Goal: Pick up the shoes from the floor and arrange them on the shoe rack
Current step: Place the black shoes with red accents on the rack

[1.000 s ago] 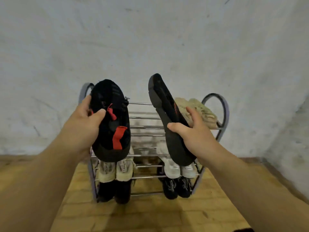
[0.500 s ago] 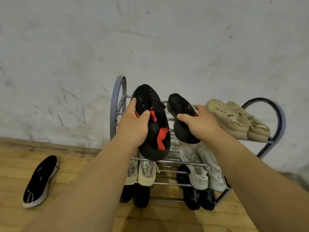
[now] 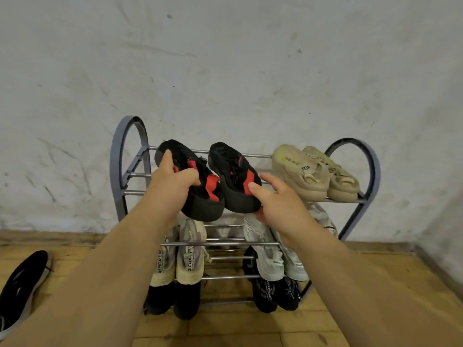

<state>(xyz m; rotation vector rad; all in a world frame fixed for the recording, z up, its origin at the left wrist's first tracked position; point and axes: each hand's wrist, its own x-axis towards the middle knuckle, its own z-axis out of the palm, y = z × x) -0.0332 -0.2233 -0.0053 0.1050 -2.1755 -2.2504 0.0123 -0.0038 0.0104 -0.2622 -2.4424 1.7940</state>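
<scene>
A grey metal shoe rack (image 3: 119, 156) with three tiers stands against the wall. Two black shoes with red tabs lie side by side on the left half of its top tier. My left hand (image 3: 170, 184) grips the left black shoe (image 3: 200, 201) from its left side. My right hand (image 3: 278, 199) holds the heel of the right black shoe (image 3: 233, 176), thumb on the red tab. Both shoes point toes toward the wall.
A beige pair (image 3: 315, 171) fills the right of the top tier. Pale sneakers (image 3: 190, 256) sit on the middle tier, black shoes (image 3: 265, 294) on the bottom. A single black shoe with a white sole (image 3: 20, 289) lies on the wooden floor at left.
Both hands have lowered the black shoes onto the top tier. The right shoe has turned from sole-outward to upright, and the two now sit close together.
</scene>
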